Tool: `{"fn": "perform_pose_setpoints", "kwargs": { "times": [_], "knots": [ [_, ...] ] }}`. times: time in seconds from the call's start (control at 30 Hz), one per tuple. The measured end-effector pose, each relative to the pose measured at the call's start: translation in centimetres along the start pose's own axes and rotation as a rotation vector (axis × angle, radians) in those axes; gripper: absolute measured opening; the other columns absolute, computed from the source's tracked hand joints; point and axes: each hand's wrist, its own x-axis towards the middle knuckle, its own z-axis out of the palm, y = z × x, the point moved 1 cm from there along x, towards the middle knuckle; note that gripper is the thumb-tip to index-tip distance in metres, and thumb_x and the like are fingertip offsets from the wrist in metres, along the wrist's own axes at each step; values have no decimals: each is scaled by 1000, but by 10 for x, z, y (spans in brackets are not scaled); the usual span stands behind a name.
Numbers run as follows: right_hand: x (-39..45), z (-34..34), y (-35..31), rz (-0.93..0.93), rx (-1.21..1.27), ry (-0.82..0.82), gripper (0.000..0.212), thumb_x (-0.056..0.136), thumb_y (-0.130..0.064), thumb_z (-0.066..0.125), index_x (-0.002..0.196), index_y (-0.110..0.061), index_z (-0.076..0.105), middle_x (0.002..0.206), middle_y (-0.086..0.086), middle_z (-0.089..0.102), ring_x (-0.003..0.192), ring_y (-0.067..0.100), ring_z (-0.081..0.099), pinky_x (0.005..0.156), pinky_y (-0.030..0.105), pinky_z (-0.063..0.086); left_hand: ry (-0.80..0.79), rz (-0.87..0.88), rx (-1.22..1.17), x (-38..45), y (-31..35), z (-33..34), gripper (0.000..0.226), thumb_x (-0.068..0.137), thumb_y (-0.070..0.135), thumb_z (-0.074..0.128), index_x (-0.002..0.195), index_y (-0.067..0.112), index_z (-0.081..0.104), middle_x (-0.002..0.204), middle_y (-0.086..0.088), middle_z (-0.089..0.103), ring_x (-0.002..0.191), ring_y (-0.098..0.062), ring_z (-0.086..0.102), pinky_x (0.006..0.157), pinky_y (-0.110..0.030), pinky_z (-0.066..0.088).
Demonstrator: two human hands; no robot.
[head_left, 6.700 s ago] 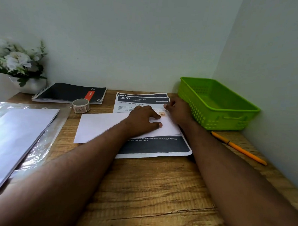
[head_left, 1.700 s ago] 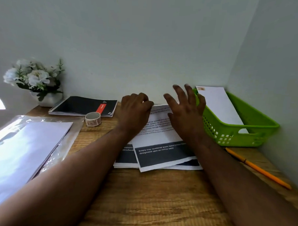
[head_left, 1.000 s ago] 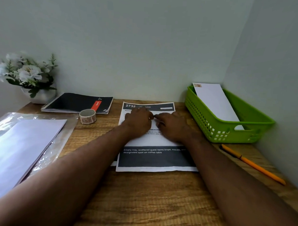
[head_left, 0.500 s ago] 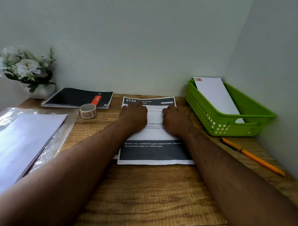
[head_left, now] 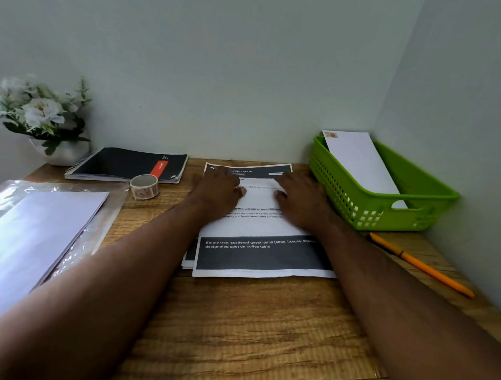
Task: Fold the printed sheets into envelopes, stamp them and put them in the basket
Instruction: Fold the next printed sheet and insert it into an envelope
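Printed sheet [head_left: 259, 227] lies on wooden desk [head_left: 237, 333]; left hand [head_left: 219, 190] and right hand [head_left: 300, 200] press it flat, fingers together, beside green basket [head_left: 386, 213].

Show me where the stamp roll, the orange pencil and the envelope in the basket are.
stamp roll [head_left: 144, 187], head view, on its outer printed band.
orange pencil [head_left: 429, 272], head view, mid-shaft.
envelope [head_left: 359, 163], head view, on its blank white face, leaning in the green basket [head_left: 357, 211].

The printed sheet [head_left: 259, 227] reads "LIVING ROOM" and, partly hidden, "Empty tray, scattered guest items."
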Motion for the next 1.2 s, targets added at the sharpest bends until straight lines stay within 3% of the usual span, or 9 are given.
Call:
{"fn": "perform_pose_setpoints", "kwargs": {
  "times": [0.2, 0.3, 0.43, 0.6, 0.73, 0.87, 1.03, 1.13, 1.2],
  "knots": [
    [2, 2, -2, -27, 178, -170, 52, 99, -29, 43, 148, -18, 31, 150, 8, 39, 138, 22, 35, 113, 33, 24, 60, 8, -142, 4, -5, -2, 29, 91, 44, 57, 116, 31, 61, 126, -6, 47, 126, -30, 39, 106, -48, 30],
    [0, -6, -3, -35, 149, -32, 55, 94, -31, 51, 146, -22, 35, 145, 3, 43, 135, 20, 36, 106, 35, 23, 244, 68, -178, 0, -3, -9, 22, 92, 36, 58, 113, 31, 62, 120, -1, 50, 120, -22, 42, 98, -39, 24],
    [3, -17, -8, 9, 158, 302, 39, 86, -26, 61, 124, -30, 59, 117, -1, 55, 113, 21, 52, 84, 31, 20, 487, 116, -148, -6, 3, -17, 16, 89, 32, 56, 101, 27, 64, 112, 2, 56, 110, -22, 50, 90, -38, 21],
    [2, -22, -14, -111, 136, 494, 16, 75, -16, 70, 88, -24, 72, 95, -3, 63, 88, 21, 62, 76, 30, 20, 509, 157, -68, -13, 9, -20, 21, 80, 28, 48, 88, 21, 66, 98, 3, 63, 101, -21, 55, 95, -41, 19],
    [3, -22, -13, -158, 157, 446, 12, 75, -14, 68, 82, -23, 70, 96, -7, 65, 89, 16, 63, 77, 25, 19, 510, 154, 41, -12, 12, -21, 26, 85, 22, 45, 79, 20, 70, 91, 6, 68, 97, -20, 57, 95, -41, 17],
    [4, -20, -13, -212, 243, 244, 11, 71, -12, 63, 77, -19, 69, 93, 0, 68, 85, 21, 65, 80, 37, 49, 518, 135, 45, -15, 17, -24, 30, 86, 23, 40, 72, 18, 66, 78, 2, 67, 82, -22, 60, 89, -39, 24],
    [-9, -28, -19, -117, 226, -82, 13, 79, -20, 59, 88, -19, 68, 92, -5, 67, 84, 12, 56, 72, 25, 42, 319, 53, -26, -17, 32, -27, 26, 90, 21, 43, 85, 14, 68, 91, -6, 69, 83, -28, 62, 66, -31, 35],
    [-8, -26, -20, -91, 303, -120, 15, 82, -23, 56, 89, -19, 69, 92, -4, 67, 87, 13, 57, 75, 28, 44, 134, 47, -125, -13, 31, -11, 28, 88, 17, 46, 102, 18, 70, 110, -6, 68, 102, -27, 60, 81, -33, 47],
    [-2, -15, -18, -70, 327, -108, 17, 84, -18, 54, 92, -18, 69, 98, 1, 68, 94, 20, 60, 84, 36, 48, 29, 38, -124, -11, 29, -3, 33, 89, 17, 47, 115, 21, 66, 125, -8, 59, 118, -30, 51, 96, -40, 44]
  ]
}}
